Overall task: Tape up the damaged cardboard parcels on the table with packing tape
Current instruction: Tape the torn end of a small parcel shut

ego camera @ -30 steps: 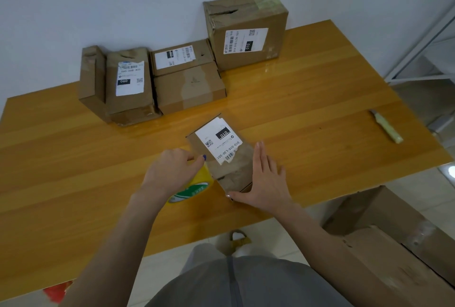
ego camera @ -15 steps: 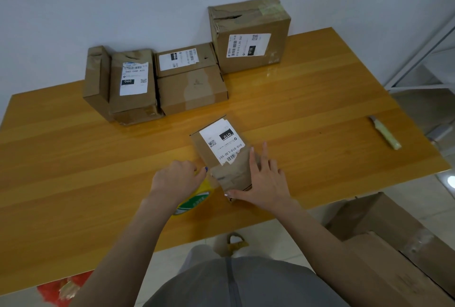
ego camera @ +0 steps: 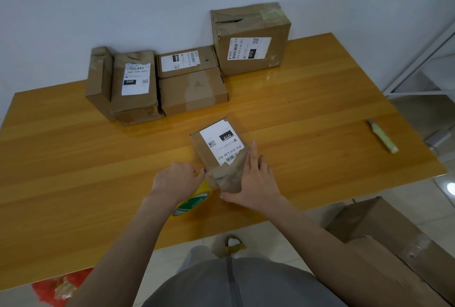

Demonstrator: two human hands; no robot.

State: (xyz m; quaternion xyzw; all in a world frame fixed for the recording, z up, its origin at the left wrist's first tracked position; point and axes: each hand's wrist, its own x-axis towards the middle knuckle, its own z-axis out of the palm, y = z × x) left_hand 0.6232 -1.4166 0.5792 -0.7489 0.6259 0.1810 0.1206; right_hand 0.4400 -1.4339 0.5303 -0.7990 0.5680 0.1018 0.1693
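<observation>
Head view: the left hand [ego camera: 177,181] has drawn the tape roll [ego camera: 194,202] slightly nearer, its grip closed around the roll. This lays tape over the small parcel [ego camera: 216,149] at the middle of the bench [ego camera: 73,171]. The right hand [ego camera: 253,183] stays flat against the parcel, grip wide. The sealing seems to be underway.

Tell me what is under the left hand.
A yellow roll of packing tape with a green-and-white printed band pokes out beneath the left hand. The hand covers the roll's upper part and its core.
</observation>
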